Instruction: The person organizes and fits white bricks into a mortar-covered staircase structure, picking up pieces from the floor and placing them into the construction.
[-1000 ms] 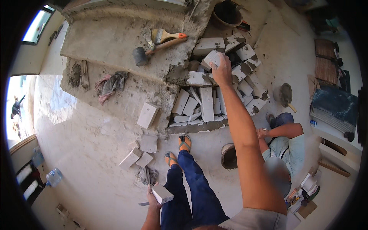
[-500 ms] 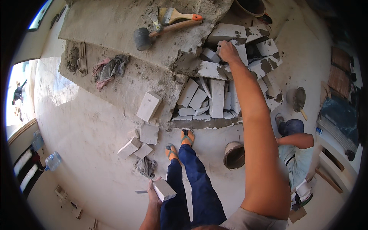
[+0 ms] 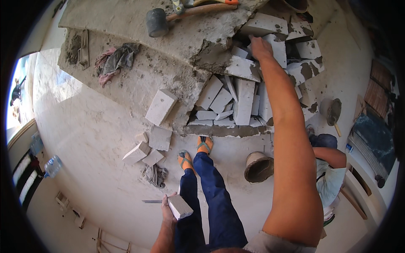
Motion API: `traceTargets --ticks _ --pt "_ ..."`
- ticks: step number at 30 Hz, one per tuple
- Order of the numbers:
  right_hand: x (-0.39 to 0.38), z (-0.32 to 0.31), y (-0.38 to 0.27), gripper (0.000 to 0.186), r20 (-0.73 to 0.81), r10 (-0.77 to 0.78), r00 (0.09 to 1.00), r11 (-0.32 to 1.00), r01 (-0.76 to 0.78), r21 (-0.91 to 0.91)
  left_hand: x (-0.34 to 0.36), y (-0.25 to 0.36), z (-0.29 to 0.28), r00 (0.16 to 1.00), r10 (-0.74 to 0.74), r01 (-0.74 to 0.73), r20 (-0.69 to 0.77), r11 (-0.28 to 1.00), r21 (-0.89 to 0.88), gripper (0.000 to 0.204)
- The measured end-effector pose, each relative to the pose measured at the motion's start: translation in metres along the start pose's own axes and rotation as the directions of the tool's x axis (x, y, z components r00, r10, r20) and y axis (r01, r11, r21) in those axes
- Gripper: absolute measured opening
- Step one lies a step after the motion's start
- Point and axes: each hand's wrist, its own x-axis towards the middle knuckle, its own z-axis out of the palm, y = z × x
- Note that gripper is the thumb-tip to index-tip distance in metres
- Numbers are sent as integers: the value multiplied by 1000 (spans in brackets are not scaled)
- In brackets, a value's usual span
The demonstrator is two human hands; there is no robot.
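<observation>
My left hand (image 3: 168, 209), low in front of my legs, is closed around a short white block (image 3: 180, 207). A thin grey strip like a blade (image 3: 152, 201) juts out left of its fingers; where it joins is hidden. My right hand (image 3: 262, 48) reaches far forward into a walled hollow filled with white block pieces (image 3: 244, 101). Its fingers are bent together at a gap between a mortar-smeared block (image 3: 264, 25) and an upright slab (image 3: 276, 49). The fingertips are hidden, so what they grip cannot be made out.
A rubber mallet (image 3: 157, 23) and a rag (image 3: 117, 61) lie on the rough mortar slabs. Loose blocks (image 3: 160, 138) sit left of my feet. A mortar bucket (image 3: 258, 167) stands right of them, near a crouching person (image 3: 330, 158). A long-handled pan (image 3: 330, 110) lies farther right.
The view has shifted, bringing the slabs higher in the picture. My right hand stays at the block pile, its fingers now lower in the gap. My left hand keeps the short block.
</observation>
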Motion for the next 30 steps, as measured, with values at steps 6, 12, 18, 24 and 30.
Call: traceTargets --ticks 6,12,18,24,30 --pt "5 -5 4 32 -118 -84 989 996 79 -45 -4 12 20 1000 15 -15 12 1000 25 69" --pt "0 -12 7 27 -134 -85 987 995 91 37 -11 31 62 998 63 -65 26 994 86 65" --pt "-64 -16 -24 19 -432 -62 900 940 198 279 -18 63 142 977 153 -185 151 956 227 58" --pt "-279 -40 -131 107 312 -426 849 606 12 796 -10 103 252 913 300 -345 276 929 134 55" --pt "-369 -47 -138 90 156 -202 967 269 -99 958 -24 133 344 752 341 -484 565 867 121 58"
